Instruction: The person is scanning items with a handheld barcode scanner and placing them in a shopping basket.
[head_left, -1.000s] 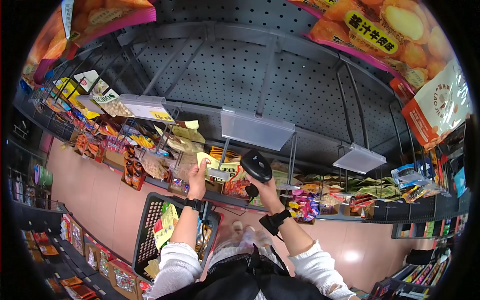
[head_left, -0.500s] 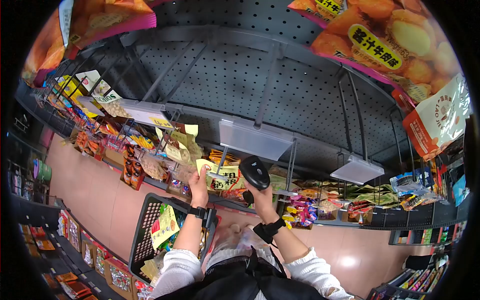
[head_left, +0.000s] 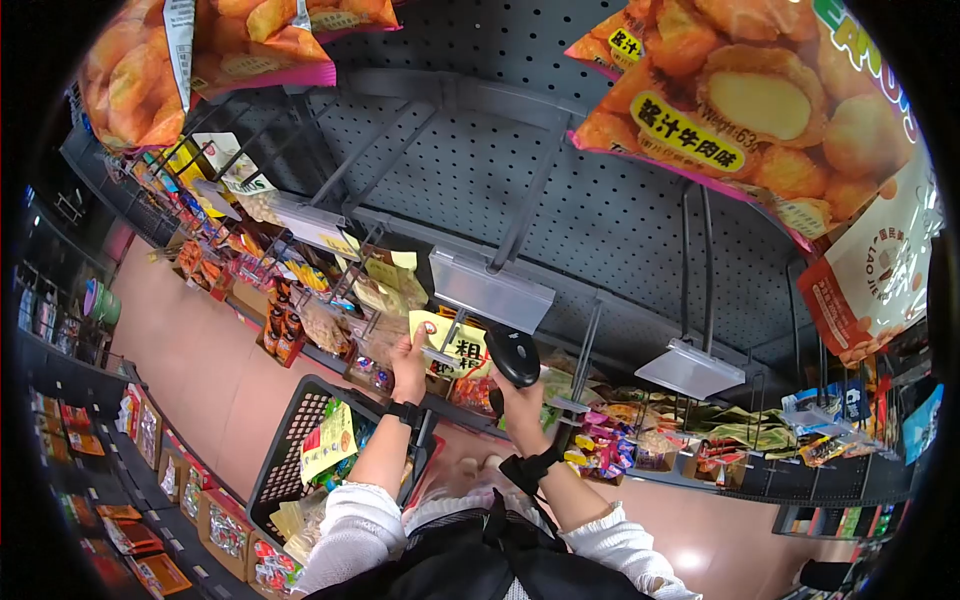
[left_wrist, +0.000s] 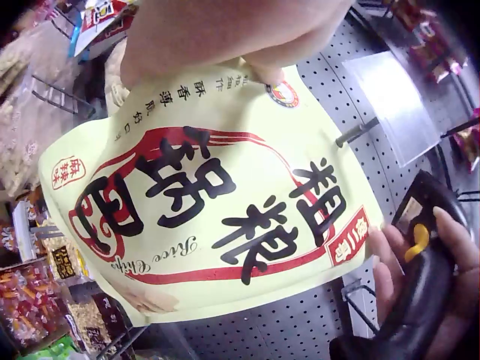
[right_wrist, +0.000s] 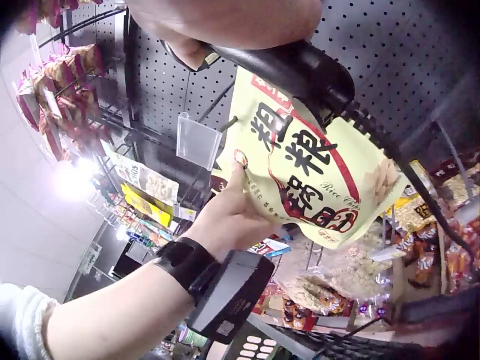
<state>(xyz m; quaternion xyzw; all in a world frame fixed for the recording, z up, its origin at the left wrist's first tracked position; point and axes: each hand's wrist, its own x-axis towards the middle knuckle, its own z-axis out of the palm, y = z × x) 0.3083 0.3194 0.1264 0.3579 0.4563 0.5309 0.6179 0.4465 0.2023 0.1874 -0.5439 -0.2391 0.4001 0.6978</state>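
My left hand (head_left: 408, 375) pinches one edge of a pale yellow bag of rice chips (left_wrist: 172, 225) with large dark lettering and a red border. Its thumb lies on the bag's front beside a small round logo, clear in the right wrist view. On the bag's other side, my right hand (head_left: 524, 405) grips a black handheld barcode scanner (head_left: 515, 357). A coiled cord (right_wrist: 397, 154) trails from the scanner's handle. In the left wrist view, the fingers of the right hand are right at the bag's lower right corner. A metal hook overlaps the bag's edge.
Bare hooks with clear label holders (head_left: 490, 288) stick out from the grey pegboard (head_left: 480, 170). Large orange snack bags (head_left: 740, 110) hang close at upper right. Boxes of packaged snacks line the shelf below. A dark basket (head_left: 282, 440) holding a yellow bag (head_left: 330, 443) stands at lower left.
The head view has shifted, bringing the upper snack bags lower and larger. The rice chip bag's lettered front faces up more than a second ago. Both hands keep their holds.
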